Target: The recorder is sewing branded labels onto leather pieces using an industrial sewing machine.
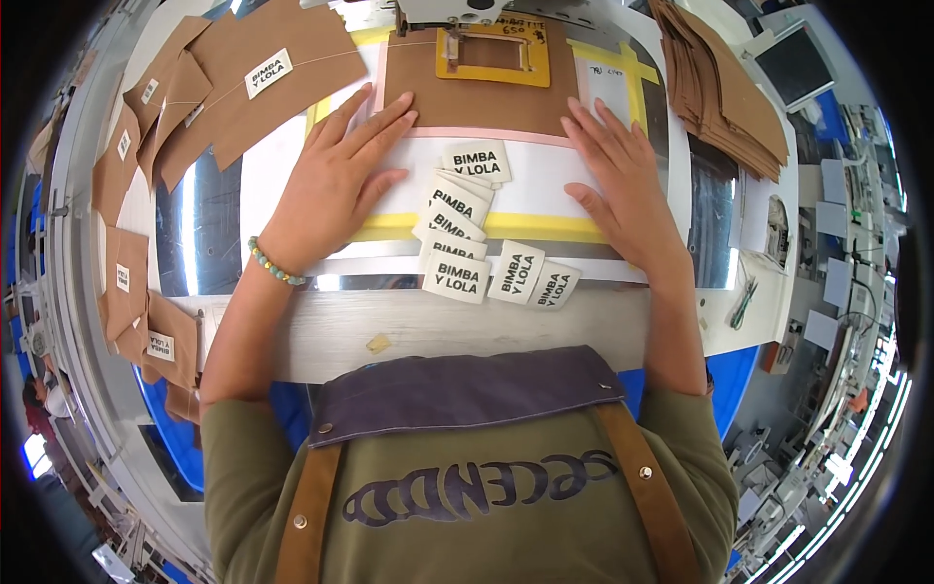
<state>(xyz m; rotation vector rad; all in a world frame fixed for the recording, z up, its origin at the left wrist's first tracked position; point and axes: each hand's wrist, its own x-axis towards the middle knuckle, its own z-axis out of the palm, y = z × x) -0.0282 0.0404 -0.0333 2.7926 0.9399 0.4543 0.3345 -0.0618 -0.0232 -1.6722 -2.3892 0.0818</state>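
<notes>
A flat brown panel (486, 109) lies beneath the machine head, its near edge along a pink strip on the white work surface. My left hand (336, 180) is spread flat, fingertips at the panel's left edge. On the other side my right hand (623, 185) lies open with its fingertips at the panel's near right corner. Neither hand grips anything. A yellow frame template (450, 66) with a rectangular window rests on the panel. Between my hands and nearer to me, several off-white printed labels (457, 276) lie in an overlapping trail.
Brown pieces with labels (306, 83) spread over the far left and down the left side. A stack of brown panels (715, 92) stands at the far right. The sewing machine head (457, 12) overhangs the panel. Small green-handled snips (744, 304) lie at the right.
</notes>
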